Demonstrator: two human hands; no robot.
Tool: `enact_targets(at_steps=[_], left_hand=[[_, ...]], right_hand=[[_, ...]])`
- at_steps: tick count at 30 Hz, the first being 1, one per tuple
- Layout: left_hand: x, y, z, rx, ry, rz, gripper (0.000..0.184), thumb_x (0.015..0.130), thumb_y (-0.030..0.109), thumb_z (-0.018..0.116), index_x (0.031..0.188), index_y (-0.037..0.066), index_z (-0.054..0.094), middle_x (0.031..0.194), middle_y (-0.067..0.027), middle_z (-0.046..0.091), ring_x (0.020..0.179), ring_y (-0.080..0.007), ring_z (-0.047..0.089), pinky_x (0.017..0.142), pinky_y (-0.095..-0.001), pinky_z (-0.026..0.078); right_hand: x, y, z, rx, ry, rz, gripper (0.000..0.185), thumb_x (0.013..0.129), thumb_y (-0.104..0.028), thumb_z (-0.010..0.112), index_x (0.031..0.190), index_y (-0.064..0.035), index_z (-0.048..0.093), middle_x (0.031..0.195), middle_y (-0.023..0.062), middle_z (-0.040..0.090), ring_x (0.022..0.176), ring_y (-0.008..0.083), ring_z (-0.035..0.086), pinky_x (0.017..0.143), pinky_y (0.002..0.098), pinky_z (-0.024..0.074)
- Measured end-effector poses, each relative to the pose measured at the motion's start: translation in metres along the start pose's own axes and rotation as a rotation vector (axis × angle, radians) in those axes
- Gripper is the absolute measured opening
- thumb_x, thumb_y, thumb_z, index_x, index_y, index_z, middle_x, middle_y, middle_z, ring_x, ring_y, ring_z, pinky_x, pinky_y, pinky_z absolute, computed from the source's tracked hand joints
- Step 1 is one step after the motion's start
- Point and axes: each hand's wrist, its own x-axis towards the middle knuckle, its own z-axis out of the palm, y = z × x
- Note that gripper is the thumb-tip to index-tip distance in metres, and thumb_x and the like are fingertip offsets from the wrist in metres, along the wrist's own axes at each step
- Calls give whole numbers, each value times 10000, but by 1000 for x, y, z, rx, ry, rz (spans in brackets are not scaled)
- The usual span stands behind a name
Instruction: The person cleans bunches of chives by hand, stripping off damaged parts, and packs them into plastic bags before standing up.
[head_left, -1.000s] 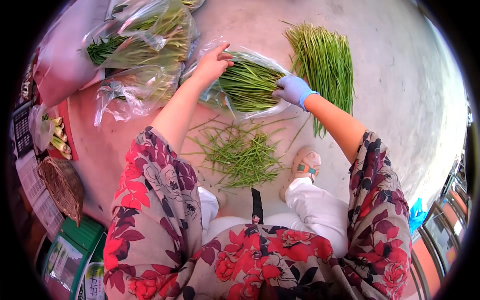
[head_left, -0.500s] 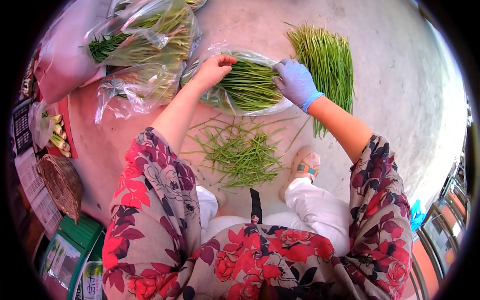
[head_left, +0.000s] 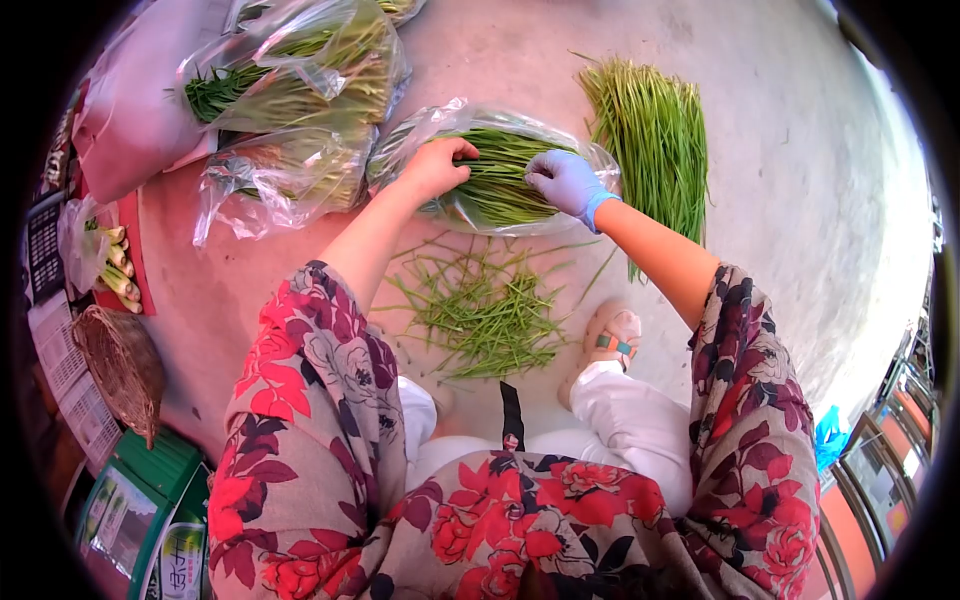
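A bundle of long green stalks, resembling garlic scapes (head_left: 505, 165), lies in an open clear plastic bag (head_left: 455, 115) on the floor. My bare left hand (head_left: 438, 167) is over the bag's left part, fingers curved and thumb apart from them, with nothing visible between. My right hand (head_left: 568, 185), in a thin blue glove, is above the right part of the bundle. Its fingertips are pinched together low at the stalks; what they hold, if anything, is hidden. Short cut stalk pieces (head_left: 490, 310) lie in a loose pile in front of my feet.
A large unbagged bundle of stalks (head_left: 655, 140) lies right of the bag. Several filled clear bags (head_left: 310, 90) lie at the upper left. A wicker basket (head_left: 120, 365) and a green box (head_left: 160, 470) are at the left; my sandalled foot (head_left: 612, 340) stands beside the pile.
My right hand has moved left and inward from the bag's right edge over the stalks, its fingers pinched. My left hand has moved slightly lower, its thumb now apart from the fingers.
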Motion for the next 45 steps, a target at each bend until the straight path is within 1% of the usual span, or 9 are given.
enact_targets(at_steps=[5,9,17,22,23,27,30,37,45], left_hand=[[-5,6,13,59,69,109,310,713,150,675,1015,89,636,830,-83,600,738,-194,567,703,-309,473],[-11,29,33,111,-19,23,296,741,249,674,1013,146,619,931,-98,621,876,-275,595,750,-385,478],[-2,25,60,47,87,-70,181,755,177,664,914,94,639,791,-95,640,695,-223,606,643,-339,480],[3,10,46,-193,73,-92,137,770,172,641,872,82,656,771,-84,650,689,-192,619,657,-317,492],[7,0,47,-266,43,-142,163,801,176,632,910,56,647,751,-43,638,643,-119,583,620,-272,475],[-1,8,25,-464,-149,-247,215,885,188,552,1052,56,585,761,46,558,610,-35,499,531,-207,404],[0,2,23,-489,-181,-276,238,882,188,551,1084,64,575,760,38,555,615,-48,503,545,-212,416],[6,9,12,-304,-81,-218,397,805,166,575,1182,71,496,696,-41,578,555,-117,529,543,-279,451],[22,18,-7,-597,-26,-403,205,790,161,568,947,34,533,638,-34,529,490,-107,458,429,-266,353]], right_hand=[[-9,28,-8,630,-161,302,161,892,-196,550,893,-45,605,785,13,620,680,80,553,608,229,443],[-13,31,-9,809,-186,411,181,907,-212,544,990,-58,592,857,13,636,697,79,563,632,220,456],[-8,35,-10,834,-194,474,188,911,-228,543,973,-59,597,863,16,644,664,76,567,609,220,458],[-9,27,-13,737,-204,452,212,895,-230,555,985,-52,629,852,29,645,679,102,570,623,250,465],[-10,24,-14,715,-213,441,218,890,-226,557,984,-46,637,846,36,646,680,116,571,627,269,472],[-15,37,-3,-94,-264,-256,227,814,-129,522,1002,-89,643,934,132,628,820,295,610,758,383,484],[-25,13,0,-326,-226,-230,216,796,-115,514,963,-99,650,947,138,619,838,323,599,747,393,489],[-10,0,6,-465,-185,-41,394,818,-134,501,1208,-91,476,892,175,640,758,343,628,674,451,495],[-11,-19,9,-713,-286,-261,161,821,-106,478,946,-85,578,781,125,634,730,314,639,601,421,502]])
